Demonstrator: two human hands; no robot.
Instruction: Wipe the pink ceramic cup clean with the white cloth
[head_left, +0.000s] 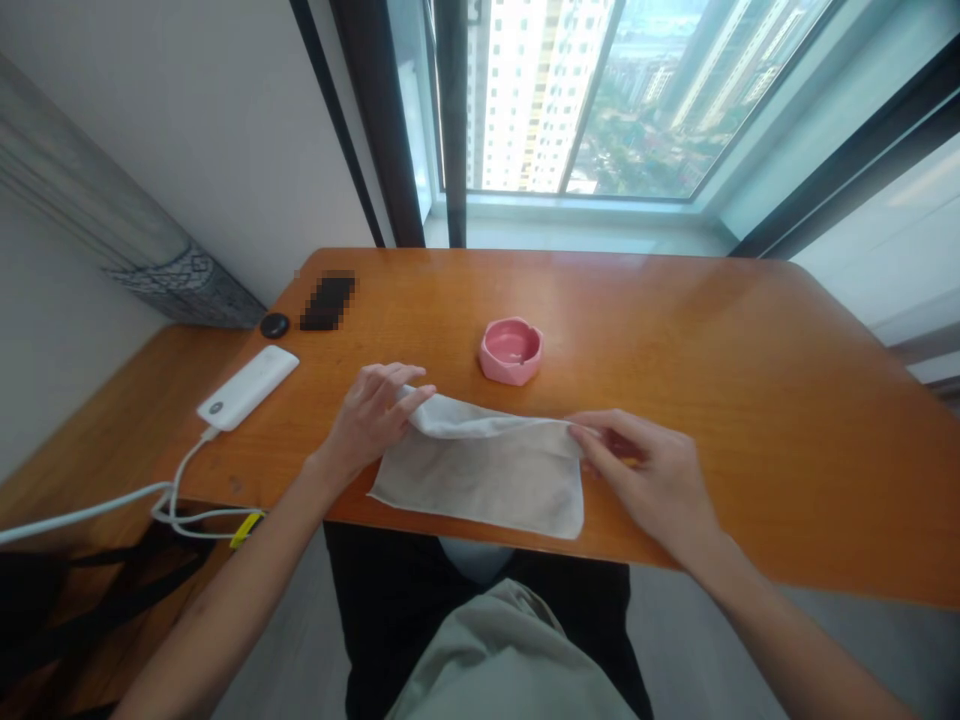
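Observation:
A thin white cloth lies on the wooden table close to its front edge, its far side raised into a soft fold. My left hand pinches the far left corner between thumb and fingers. At the far right corner, my right hand grips the cloth between thumb and forefinger, its other fingers curled. Just beyond the fold stands a pink ashtray with an angular rim, touched by neither hand.
On the table's left side lie a white power bank with a white cable, a round black object and a blurred-out dark rectangle. A window is behind the table, and a curtain hangs at left.

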